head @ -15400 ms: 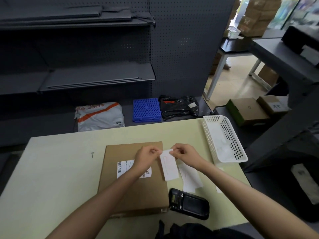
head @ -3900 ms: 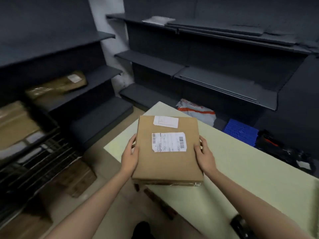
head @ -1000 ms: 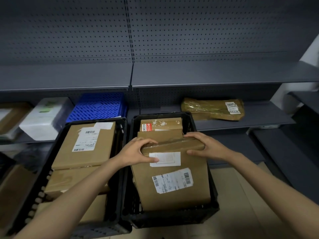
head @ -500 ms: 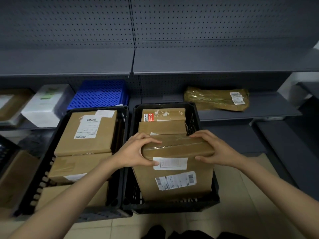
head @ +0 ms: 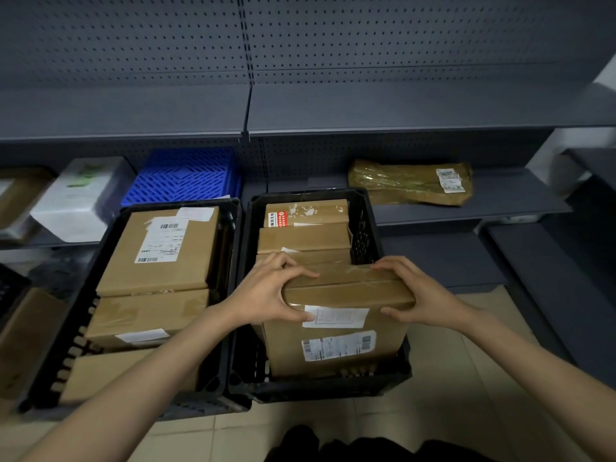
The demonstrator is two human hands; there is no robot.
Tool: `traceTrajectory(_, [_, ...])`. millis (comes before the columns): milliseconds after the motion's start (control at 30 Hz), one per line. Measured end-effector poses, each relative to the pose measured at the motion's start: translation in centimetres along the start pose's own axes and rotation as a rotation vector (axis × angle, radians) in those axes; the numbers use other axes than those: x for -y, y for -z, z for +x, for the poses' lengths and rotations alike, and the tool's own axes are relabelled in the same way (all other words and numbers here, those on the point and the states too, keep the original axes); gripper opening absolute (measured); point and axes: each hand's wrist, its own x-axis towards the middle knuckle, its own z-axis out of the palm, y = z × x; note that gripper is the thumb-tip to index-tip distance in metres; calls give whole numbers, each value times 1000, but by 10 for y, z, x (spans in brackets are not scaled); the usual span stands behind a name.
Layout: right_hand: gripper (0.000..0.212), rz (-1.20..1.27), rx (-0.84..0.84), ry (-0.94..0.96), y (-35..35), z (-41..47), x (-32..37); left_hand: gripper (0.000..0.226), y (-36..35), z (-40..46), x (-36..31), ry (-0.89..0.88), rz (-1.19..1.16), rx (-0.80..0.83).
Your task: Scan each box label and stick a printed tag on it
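A flat brown cardboard box (head: 336,331) stands on edge in the front of the right black crate (head: 363,225). Its face shows a white printed tag (head: 335,317) above a barcode shipping label (head: 338,345). My left hand (head: 270,295) grips the box's upper left corner, fingers curled over the top edge. My right hand (head: 416,293) grips the upper right corner the same way. Behind it in the crate stand other brown boxes (head: 305,236).
A left black crate (head: 110,241) holds several brown boxes, the top one labelled (head: 160,240). On the grey shelf behind lie a blue plastic basket (head: 186,176), a white parcel (head: 80,198) and a brown taped parcel (head: 410,183). Tiled floor lies below.
The box has sunk a little deeper into the right crate, both hands still gripping its top corners. Earlier it was tagged at the table and carried here.
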Motion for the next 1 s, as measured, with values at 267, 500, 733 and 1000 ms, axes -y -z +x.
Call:
traceTrajectory(267, [78, -150, 40, 39, -14, -1, -3, 77, -30, -17, 14, -39, 113, 16])
traceTrajectory(500, [81, -183, 151, -29, -60, 3, -13, 78, -59, -39, 36, 35, 148, 66])
traceTrajectory(733, [84, -274, 213, -66, -97, 10, -20, 83, -88, -58, 53, 129, 171, 86])
traceTrajectory(1000, [87, -328, 240, -65, -117, 16, -23, 86, -105, -62, 61, 219, 188, 130])
